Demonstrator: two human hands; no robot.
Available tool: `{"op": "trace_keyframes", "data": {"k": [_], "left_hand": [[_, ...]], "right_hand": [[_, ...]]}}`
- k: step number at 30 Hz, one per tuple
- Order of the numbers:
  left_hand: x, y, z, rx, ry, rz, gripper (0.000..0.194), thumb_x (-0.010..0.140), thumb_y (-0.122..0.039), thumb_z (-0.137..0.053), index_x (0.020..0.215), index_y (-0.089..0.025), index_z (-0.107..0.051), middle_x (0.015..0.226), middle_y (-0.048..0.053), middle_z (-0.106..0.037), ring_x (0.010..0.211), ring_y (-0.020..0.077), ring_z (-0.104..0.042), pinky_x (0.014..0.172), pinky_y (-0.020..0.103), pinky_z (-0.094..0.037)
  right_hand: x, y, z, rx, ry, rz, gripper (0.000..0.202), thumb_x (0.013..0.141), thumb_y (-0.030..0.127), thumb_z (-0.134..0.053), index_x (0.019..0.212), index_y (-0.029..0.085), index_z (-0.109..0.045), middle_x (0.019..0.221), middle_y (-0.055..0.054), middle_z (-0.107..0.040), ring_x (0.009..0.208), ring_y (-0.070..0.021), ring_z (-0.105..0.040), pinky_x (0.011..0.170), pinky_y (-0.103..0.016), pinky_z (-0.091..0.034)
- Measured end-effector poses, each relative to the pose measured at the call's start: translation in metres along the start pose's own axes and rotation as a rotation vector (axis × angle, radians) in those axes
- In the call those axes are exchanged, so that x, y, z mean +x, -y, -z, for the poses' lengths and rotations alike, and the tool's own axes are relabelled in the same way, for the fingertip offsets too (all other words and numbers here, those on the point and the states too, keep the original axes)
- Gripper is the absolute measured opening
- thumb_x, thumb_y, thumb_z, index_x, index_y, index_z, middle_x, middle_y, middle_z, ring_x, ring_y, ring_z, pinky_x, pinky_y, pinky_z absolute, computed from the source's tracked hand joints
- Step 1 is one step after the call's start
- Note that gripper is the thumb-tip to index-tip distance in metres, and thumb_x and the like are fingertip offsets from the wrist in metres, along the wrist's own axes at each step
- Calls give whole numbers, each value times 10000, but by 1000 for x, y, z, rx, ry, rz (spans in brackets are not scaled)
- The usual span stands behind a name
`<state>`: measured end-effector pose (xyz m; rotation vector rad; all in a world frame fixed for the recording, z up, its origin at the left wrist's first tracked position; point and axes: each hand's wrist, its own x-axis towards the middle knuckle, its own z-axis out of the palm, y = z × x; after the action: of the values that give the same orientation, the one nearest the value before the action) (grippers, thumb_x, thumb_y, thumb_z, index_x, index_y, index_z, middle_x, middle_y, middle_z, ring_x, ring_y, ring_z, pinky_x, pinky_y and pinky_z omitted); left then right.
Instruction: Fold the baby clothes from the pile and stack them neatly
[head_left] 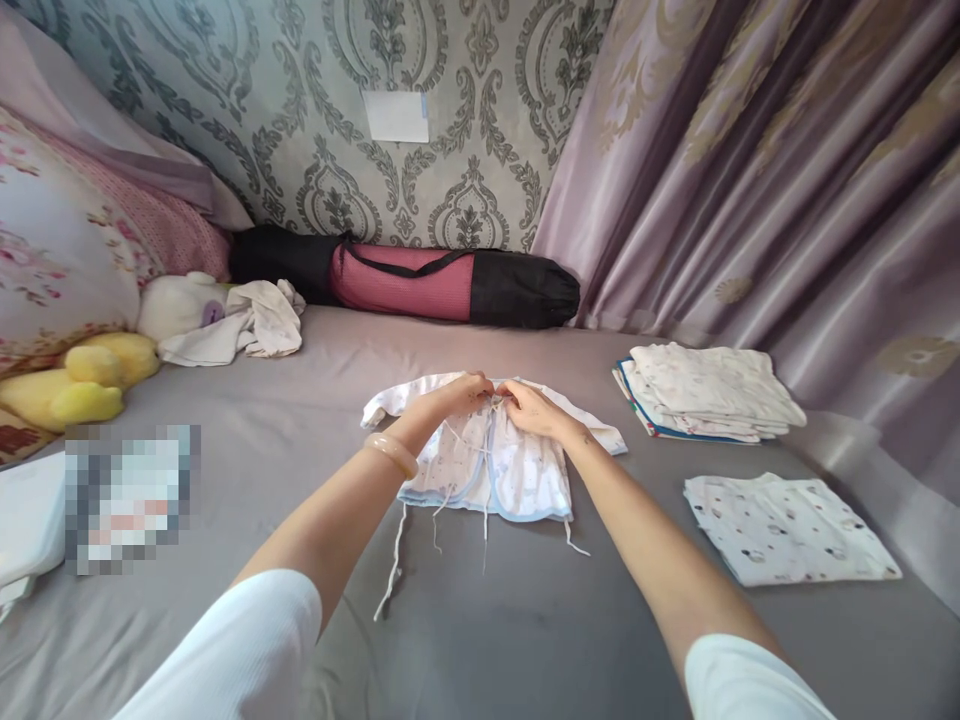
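Observation:
A small white baby jacket (529, 475) with pale blue edging lies spread on the grey bed sheet, its sleeves out to both sides. Thin white tie strings hang from its front and lower hem. My left hand (466, 392) and my right hand (525, 405) meet at the neckline, fingers pinched together on the neck ties (496, 402). Which strand each hand grips is too small to make out. A pale bangle (391, 455) circles my left wrist.
Folded baby clothes (709, 390) are stacked at the right, with a folded printed cloth (791, 530) nearer me. A black and pink rolled mat bag (405, 283) lies along the wall. Plush toys (97, 375) and a crumpled cloth (259, 320) sit at the left.

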<state>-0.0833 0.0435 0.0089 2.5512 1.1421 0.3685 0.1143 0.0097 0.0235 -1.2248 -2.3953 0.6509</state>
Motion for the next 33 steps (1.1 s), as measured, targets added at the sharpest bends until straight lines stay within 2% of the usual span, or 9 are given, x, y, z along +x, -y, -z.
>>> {"op": "trace_keyframes", "data": {"k": [3,6,12,17,22,25,28,30,33], "left_hand": [[2,3,-4,-17,3,-5,199,760,-106,-501,792,-132,-696,755,55,-649,718,158,-578,741,265,-468],[4,4,-9,-29,-36,17,194,747,-106,-500,787,-130,-688,788,68,-645,736,160,-580,743,266,-476],[0,0,-11,-66,-98,29,216,756,-101,-474,802,-132,-684,839,80,-634,780,160,-588,761,259,-480],[-2,-1,-15,-78,-128,67,205,754,-87,-485,842,-124,-666,848,83,-611,797,168,-590,787,273,-488],[-7,-3,-20,-52,-234,155,216,767,-109,-517,968,-134,-591,991,106,-562,818,180,-579,820,335,-507],[-17,-11,-10,-29,-206,139,185,762,-98,-522,929,-145,-588,978,98,-558,794,174,-584,808,333,-510],[-39,-28,9,-17,-179,82,151,789,-139,-528,912,-156,-613,971,89,-587,833,180,-600,821,321,-490],[-58,-45,20,-4,-142,97,150,830,-162,-487,855,-165,-634,903,81,-622,848,193,-608,798,308,-471],[-88,-74,22,-14,-25,173,152,841,-199,-492,833,-195,-644,836,46,-658,794,185,-617,720,278,-448]], "right_hand": [[3,-4,-1,164,23,-12,242,856,191,-473,1042,177,-629,943,-49,-680,824,-161,-616,755,-271,-460],[7,-7,-4,335,39,-63,245,814,159,-491,1009,167,-639,886,-30,-673,746,-133,-610,704,-251,-470],[13,-15,-14,567,7,-156,245,747,112,-527,962,171,-630,902,-19,-663,776,-123,-622,748,-257,-498],[14,-16,-25,372,-81,-137,185,775,144,-533,927,174,-635,864,-15,-656,776,-139,-609,765,-268,-477],[8,-3,-28,-36,-175,-165,181,825,187,-554,992,196,-622,1097,-68,-574,834,-154,-601,828,-293,-459],[0,6,-21,-127,-129,-128,222,890,179,-469,1038,196,-634,1153,-88,-568,1019,-189,-583,920,-299,-422],[-17,23,-7,-116,-157,-76,312,894,151,-445,1164,187,-597,1282,-106,-538,1148,-202,-531,952,-298,-396],[-34,40,-1,-100,-143,-87,263,902,180,-452,1107,195,-617,1196,-96,-599,1080,-205,-566,895,-298,-411],[-63,71,-3,-97,-13,-158,141,902,262,-495,906,227,-631,898,-44,-669,848,-190,-612,727,-279,-408]]}}
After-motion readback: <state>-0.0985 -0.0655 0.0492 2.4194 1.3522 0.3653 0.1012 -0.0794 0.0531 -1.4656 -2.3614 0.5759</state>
